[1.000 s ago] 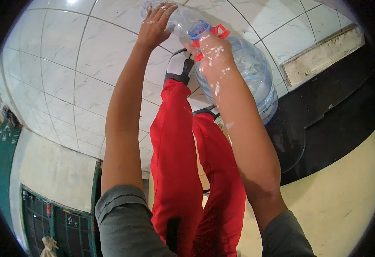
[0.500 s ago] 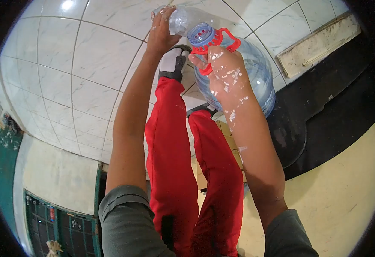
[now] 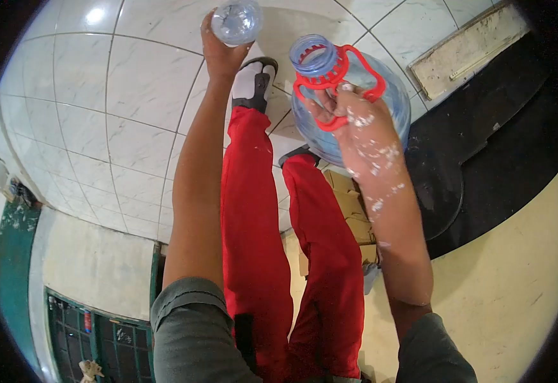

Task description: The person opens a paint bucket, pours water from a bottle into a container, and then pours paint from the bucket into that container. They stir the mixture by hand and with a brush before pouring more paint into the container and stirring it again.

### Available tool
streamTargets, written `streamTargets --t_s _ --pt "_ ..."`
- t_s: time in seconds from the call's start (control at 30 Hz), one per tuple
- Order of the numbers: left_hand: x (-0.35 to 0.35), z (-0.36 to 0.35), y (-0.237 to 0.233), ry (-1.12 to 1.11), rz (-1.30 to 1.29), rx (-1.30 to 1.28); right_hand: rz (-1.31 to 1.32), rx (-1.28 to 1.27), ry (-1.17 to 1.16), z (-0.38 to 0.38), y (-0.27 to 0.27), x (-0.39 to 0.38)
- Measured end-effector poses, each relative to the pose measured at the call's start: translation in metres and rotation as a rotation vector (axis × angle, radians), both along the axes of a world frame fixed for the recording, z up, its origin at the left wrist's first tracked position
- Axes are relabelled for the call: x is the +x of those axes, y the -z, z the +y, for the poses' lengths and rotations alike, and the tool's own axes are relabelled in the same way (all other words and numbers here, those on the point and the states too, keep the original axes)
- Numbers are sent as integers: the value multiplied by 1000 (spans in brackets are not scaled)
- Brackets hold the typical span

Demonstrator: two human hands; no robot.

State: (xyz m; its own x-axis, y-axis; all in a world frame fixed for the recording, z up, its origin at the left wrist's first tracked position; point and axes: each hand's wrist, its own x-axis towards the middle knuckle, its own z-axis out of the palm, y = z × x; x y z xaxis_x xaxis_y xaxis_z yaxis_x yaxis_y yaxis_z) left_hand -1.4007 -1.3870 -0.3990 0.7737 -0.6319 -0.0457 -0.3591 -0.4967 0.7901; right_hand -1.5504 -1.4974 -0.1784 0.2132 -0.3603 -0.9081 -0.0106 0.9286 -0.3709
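Note:
My left hand (image 3: 220, 56) is wrapped round a clear plastic bottle (image 3: 237, 23) near the top of the view. The bottle's round end faces me, and its far end is hidden. To the right, a big bluish transparent water jug (image 3: 394, 99) has an open neck (image 3: 312, 56) pointing up toward me. A red plastic handle (image 3: 373, 71) is fitted round that neck. The fingers of my right hand (image 3: 360, 118) are hooked through the handle's lower loop. White flecks cover the back of this hand and the forearm. Bottle and jug are apart.
White tiles (image 3: 145, 76) surround the bottle. A black panel (image 3: 476, 153) and a worn pale strip (image 3: 464, 54) lie right of the jug. Cardboard boxes (image 3: 355, 207) sit beside my red-trousered leg (image 3: 320, 255). A green-framed window (image 3: 100, 335) is at lower left.
My left hand has moved the bottle up and left, away from the jug's neck, and turned its end toward me. The jug and my right hand appear slightly farther right.

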Motion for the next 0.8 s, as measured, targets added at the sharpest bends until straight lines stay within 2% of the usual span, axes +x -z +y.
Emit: streamTargets --t_s 0.03,0.1,0.13,0.2,0.3,0.33,0.5,0.57,0.7,0.77,0.8 --pt "-2 -1 2 7 2 6 -19 4 -1 -1 -6 -7" --pt "-7 -4 4 -230 112 -271 -8 19 -23 -6 -21 -20" --pt "-4 4 3 -226 114 -263 5 38 -43 -9 -31 -27" --pt "7 25 -1 84 -184 6 25 58 -59 -12 -48 -48" --pt "5 33 -2 -9 -30 -3 100 91 -69 -12 -73 -86" --pt "12 39 5 109 -221 88 147 105 -88 -14 -82 -96" --pt "2 34 -24 22 -53 49 238 151 -90 -25 -123 -161" --pt "1 36 -26 44 -194 151 263 178 -79 -27 -134 -185" --pt "-7 34 -49 43 -99 190 276 190 -134 -28 -149 -228" --pt "-9 39 -52 75 -199 221 293 189 -182 -24 -146 -251" --pt "-10 40 -52 97 -277 149 315 198 -225 -21 -146 -260"
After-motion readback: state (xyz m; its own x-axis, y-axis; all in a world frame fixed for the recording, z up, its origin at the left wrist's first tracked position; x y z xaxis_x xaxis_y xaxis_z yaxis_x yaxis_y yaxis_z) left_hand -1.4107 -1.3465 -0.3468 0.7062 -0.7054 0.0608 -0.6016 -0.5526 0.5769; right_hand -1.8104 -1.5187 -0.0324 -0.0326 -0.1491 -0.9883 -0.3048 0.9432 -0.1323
